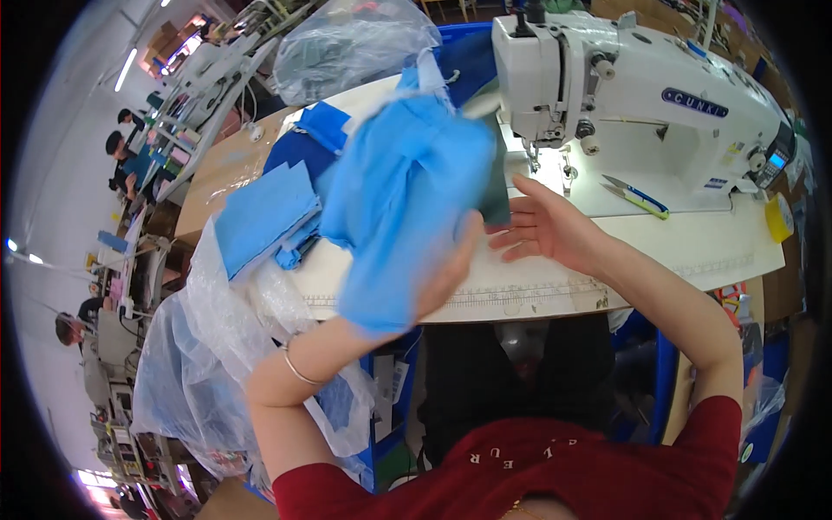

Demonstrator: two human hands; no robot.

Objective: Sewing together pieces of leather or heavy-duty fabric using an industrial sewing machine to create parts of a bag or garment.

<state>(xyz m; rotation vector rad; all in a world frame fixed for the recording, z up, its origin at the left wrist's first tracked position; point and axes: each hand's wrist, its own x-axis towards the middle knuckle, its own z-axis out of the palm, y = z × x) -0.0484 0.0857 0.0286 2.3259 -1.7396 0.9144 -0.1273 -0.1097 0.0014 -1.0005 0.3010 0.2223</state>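
Note:
A light blue piece of fabric (407, 165), smeared by motion, is raised over the left part of the sewing table. My left hand (451, 269) is blurred at its lower right edge and grips it, with the fingers partly covered by the cloth. My right hand (550, 227) is open, fingers apart and pointing left, holding nothing. Just beyond its fingertips lies a dark green piece of cloth (497, 186), partly behind the blue fabric. The white sewing machine (637, 87) stands past my right hand, its needle area lit.
Stacked light blue pieces (269, 217) and dark blue pieces (299, 156) lie at the left. Thread snips (637, 198) rest by the machine, and a yellow tape roll (778, 217) is at the right edge. Clear plastic bags (186, 364) hang at the near left.

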